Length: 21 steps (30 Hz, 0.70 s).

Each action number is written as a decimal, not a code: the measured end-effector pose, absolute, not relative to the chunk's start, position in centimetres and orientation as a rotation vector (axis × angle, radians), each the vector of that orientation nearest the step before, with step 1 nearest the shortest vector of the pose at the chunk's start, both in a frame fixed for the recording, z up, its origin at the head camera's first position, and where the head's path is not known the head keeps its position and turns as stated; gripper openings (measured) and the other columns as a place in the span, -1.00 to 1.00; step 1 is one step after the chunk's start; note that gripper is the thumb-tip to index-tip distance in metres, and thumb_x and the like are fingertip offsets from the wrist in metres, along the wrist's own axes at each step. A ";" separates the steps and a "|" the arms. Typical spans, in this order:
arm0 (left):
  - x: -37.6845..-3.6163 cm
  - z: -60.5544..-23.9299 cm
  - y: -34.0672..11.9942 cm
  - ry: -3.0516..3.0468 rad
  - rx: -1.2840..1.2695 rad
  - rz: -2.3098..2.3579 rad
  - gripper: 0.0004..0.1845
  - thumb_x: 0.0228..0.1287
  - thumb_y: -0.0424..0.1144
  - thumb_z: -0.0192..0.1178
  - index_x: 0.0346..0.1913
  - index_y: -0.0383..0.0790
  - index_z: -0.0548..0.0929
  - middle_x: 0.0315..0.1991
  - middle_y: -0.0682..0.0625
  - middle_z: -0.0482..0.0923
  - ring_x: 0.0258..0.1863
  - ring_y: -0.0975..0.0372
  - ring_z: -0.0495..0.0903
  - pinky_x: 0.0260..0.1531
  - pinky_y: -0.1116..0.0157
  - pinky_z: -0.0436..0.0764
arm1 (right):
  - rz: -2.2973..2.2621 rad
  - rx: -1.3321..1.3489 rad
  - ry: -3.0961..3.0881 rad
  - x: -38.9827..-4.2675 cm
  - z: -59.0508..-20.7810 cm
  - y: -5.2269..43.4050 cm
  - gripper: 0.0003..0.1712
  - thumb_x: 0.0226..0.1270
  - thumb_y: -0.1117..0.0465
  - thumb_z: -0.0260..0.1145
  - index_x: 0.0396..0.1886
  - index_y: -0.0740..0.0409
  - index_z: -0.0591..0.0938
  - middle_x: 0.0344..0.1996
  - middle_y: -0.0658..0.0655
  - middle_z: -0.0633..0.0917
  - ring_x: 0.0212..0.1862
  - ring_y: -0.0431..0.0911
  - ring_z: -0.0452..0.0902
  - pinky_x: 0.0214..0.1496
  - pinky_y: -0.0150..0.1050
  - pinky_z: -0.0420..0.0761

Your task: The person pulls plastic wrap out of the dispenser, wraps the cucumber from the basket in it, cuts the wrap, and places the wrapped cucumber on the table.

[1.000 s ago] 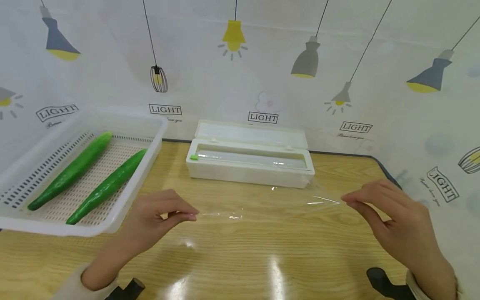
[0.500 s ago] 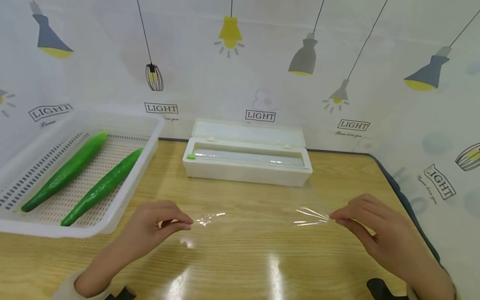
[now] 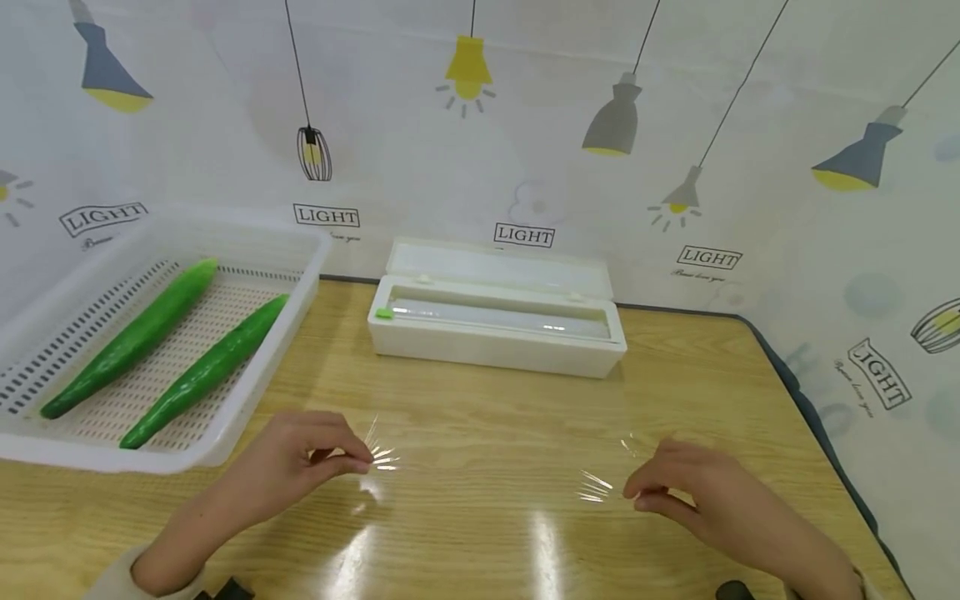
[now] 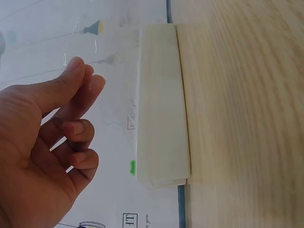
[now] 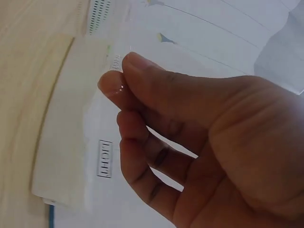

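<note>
A clear sheet of cling film (image 3: 487,442) is stretched low over the wooden table (image 3: 480,533) between my two hands. My left hand (image 3: 352,458) pinches its left corner between thumb and forefinger; the film wrinkles there. My right hand (image 3: 633,492) pinches the right corner the same way. The left wrist view shows the left hand (image 4: 78,78) with thumb and fingers together, the film barely visible. The right hand (image 5: 118,76) fills the right wrist view, thumb on fingertip. Behind the film sits the white film dispenser box (image 3: 498,321), lid open.
A white perforated basket (image 3: 45,454) at the left holds two green cucumbers (image 3: 131,337) (image 3: 206,371). A lamp-patterned curtain backs and flanks the table. The table's right edge (image 3: 825,442) runs close to my right hand.
Both hands have drawn toward me and lower over the table, carrying the film away from the dispenser box. The hands are also a little closer together.
</note>
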<state>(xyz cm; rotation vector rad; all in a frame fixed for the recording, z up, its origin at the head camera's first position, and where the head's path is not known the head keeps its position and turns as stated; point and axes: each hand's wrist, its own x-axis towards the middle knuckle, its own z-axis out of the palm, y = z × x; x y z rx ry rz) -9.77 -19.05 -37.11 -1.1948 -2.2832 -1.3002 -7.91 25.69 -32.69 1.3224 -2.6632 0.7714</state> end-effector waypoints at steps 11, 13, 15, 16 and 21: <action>-9.9 -37.7 -19.3 -2.481 -1.235 -1.194 -0.84 0.00 -0.38 0.42 -0.38 -0.02 0.74 -0.39 0.24 0.61 -0.51 0.49 0.46 -0.60 0.56 0.43 | 0.868 1.297 -2.852 -8.6 -35.2 25.5 -0.78 0.17 0.28 0.41 -0.24 -0.11 0.67 -0.36 -0.27 0.58 -0.34 -0.41 0.44 -0.39 -0.44 0.51; -9.9 -37.9 -19.2 -2.534 -1.237 -1.191 -0.85 0.03 -0.37 0.41 -0.38 -0.01 0.74 -0.38 0.24 0.61 -0.48 0.48 0.50 -0.58 0.52 0.46 | 0.879 1.307 -2.861 -8.7 -35.8 25.6 -0.80 0.18 0.28 0.40 -0.25 -0.12 0.67 -0.36 -0.26 0.58 -0.32 -0.40 0.46 -0.37 -0.43 0.52; -9.9 -38.1 -19.2 -2.578 -1.232 -1.180 -0.86 0.05 -0.35 0.40 -0.37 0.01 0.74 -0.37 0.26 0.60 -0.45 0.47 0.52 -0.55 0.50 0.49 | 0.887 1.336 -2.848 -8.8 -36.4 25.7 -0.84 0.21 0.25 0.38 -0.26 -0.13 0.67 -0.35 -0.25 0.62 -0.31 -0.39 0.45 -0.36 -0.42 0.52; -9.9 -38.2 -19.2 -2.592 -1.235 -1.181 -0.86 0.06 -0.34 0.40 -0.37 0.02 0.74 -0.36 0.26 0.60 -0.43 0.47 0.53 -0.53 0.48 0.51 | 0.890 1.355 -2.837 -8.8 -36.7 25.7 -0.85 0.22 0.24 0.37 -0.27 -0.13 0.67 -0.34 -0.24 0.63 -0.32 -0.39 0.45 -0.36 -0.42 0.52; -9.9 -38.8 -19.2 -2.633 -1.226 -1.197 -0.87 0.09 -0.33 0.39 -0.39 0.03 0.74 -0.36 0.28 0.59 -0.41 0.46 0.55 -0.47 0.46 0.55 | 0.884 1.396 -2.787 -9.0 -37.8 25.7 -0.95 0.29 0.15 0.32 -0.30 -0.15 0.66 -0.36 -0.22 0.66 -0.34 -0.38 0.40 -0.37 -0.42 0.49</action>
